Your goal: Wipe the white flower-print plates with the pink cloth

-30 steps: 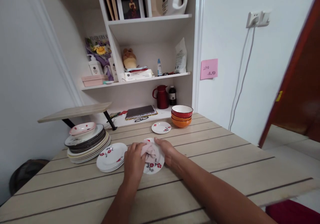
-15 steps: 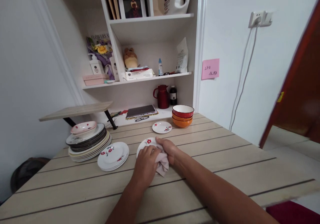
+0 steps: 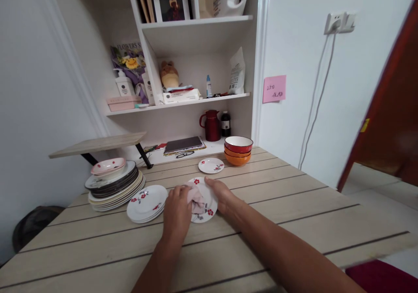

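Note:
A small white plate with red flowers point(image 3: 206, 211) lies on the wooden table point(image 3: 294, 206) in front of me. My left hand point(image 3: 177, 212) presses a crumpled pinkish cloth point(image 3: 197, 198) onto the plate's left half, fingers closed on the cloth. At the plate's right rim, my right hand point(image 3: 223, 194) grips it and holds it steady. Left of it sits a short stack of matching flowered plates point(image 3: 146, 203).
A tall stack of mixed plates with a pink bowl on top point(image 3: 113, 182) stands at the far left. Another small flowered plate point(image 3: 211, 165) and stacked red and orange bowls point(image 3: 238, 150) sit farther back. Shelves with a red jug point(image 3: 211, 126) rise behind.
The cloth under my left hand moved from the plate's right front edge back to its left half, uncovering the red flowers on the right. My right hand stayed at the rim.

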Motion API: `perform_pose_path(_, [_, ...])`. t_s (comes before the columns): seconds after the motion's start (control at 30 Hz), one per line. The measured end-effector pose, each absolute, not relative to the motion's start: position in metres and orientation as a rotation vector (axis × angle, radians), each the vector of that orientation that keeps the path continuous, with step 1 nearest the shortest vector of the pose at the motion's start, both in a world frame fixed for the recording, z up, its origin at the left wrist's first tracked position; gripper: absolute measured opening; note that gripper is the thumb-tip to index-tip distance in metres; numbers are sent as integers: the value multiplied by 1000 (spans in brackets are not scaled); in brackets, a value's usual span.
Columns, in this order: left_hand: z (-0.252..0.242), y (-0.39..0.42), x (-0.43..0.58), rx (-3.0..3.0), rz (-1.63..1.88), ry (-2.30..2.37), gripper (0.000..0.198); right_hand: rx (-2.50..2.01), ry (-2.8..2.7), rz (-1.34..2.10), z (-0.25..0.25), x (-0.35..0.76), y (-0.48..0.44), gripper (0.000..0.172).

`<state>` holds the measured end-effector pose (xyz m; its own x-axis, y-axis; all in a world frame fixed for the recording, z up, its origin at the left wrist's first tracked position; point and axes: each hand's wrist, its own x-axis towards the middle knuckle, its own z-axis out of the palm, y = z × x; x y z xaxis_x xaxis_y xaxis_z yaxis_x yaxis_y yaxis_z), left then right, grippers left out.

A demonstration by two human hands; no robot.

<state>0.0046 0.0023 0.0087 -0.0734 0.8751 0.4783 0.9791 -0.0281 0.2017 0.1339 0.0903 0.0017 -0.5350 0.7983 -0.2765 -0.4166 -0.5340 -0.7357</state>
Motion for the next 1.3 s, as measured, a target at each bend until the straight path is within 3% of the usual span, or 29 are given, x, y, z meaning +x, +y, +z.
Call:
perform_pose_path(0.2, [10,-4,29,-2354,-623,-1775,41,-891,-868,2123,4,135,87,23])
perform_pose_path(0.5, [11,8,-9,-1948,-905,-2055,34,-841,-865,2073,9,126,80,25])
perform_pose_path(0.9, [7,-1,22,-2401,-648,-1732,44,-921,-836,2119,6,131,84,26])
perform_pose_path(1.17, [7,5,-1,-1799,-944,-1996,58,-836,-849,2107,4,124,80,28])
perform_pose_path(1.3, [11,3,-1,-1740,-918,-2011,44,-856,-794,2093,5,126,83,33])
